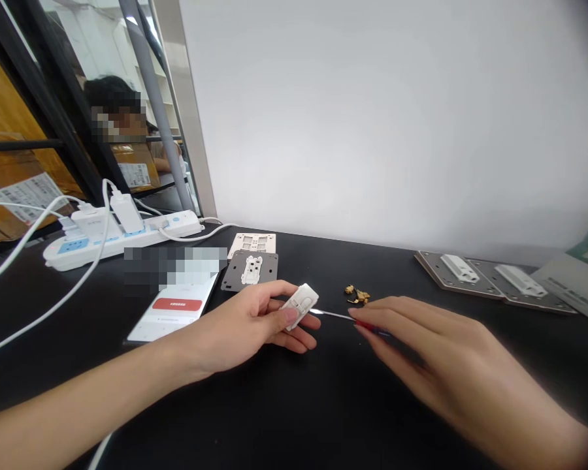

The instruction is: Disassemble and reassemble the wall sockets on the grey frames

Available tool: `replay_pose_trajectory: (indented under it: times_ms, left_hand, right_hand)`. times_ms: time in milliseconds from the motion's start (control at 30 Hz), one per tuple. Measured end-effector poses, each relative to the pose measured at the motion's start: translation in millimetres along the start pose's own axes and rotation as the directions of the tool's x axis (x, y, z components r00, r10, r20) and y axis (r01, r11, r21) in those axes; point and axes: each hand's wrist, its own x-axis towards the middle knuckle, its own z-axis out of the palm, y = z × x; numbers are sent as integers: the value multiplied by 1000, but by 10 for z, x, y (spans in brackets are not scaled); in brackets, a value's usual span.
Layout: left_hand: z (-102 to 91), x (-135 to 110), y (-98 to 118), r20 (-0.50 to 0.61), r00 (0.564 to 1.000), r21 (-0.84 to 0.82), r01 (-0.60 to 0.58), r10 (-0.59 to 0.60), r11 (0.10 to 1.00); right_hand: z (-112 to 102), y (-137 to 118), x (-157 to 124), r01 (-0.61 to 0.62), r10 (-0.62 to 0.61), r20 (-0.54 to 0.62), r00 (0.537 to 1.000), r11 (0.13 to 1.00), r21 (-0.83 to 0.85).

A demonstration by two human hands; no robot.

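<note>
Left grip (pixel 240 326) clenching a white switch module (pixel 300 305) at its 3 o'clock; right grip (pixel 436 352) grasping a red-handled screwdriver (pixel 343 317), tip at 9 o'clock, just beside the module.

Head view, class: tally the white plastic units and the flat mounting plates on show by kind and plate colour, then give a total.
White plastic units: 4
Grey plates: 3
Cream plate: 1
Total: 8
</note>
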Motion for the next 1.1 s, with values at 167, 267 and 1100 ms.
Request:
replay_pose_trajectory:
  times_ms: [167,267,1100]
  left_hand:
    - [21,-22,32,16,999,90,-46,45,995]
    - [31,-28,53,-7,999,118,-52,54,992]
    - [40,-132,76,-25,992,566,-85,120,820]
  right_hand:
    - [8,-20,10,-19,19,-35,999,1000,-2]
    - [10,-25,-4,-25,23,-51,998,999,-37]
    - [76,-16,-19,-108,113,-18,993,978,176]
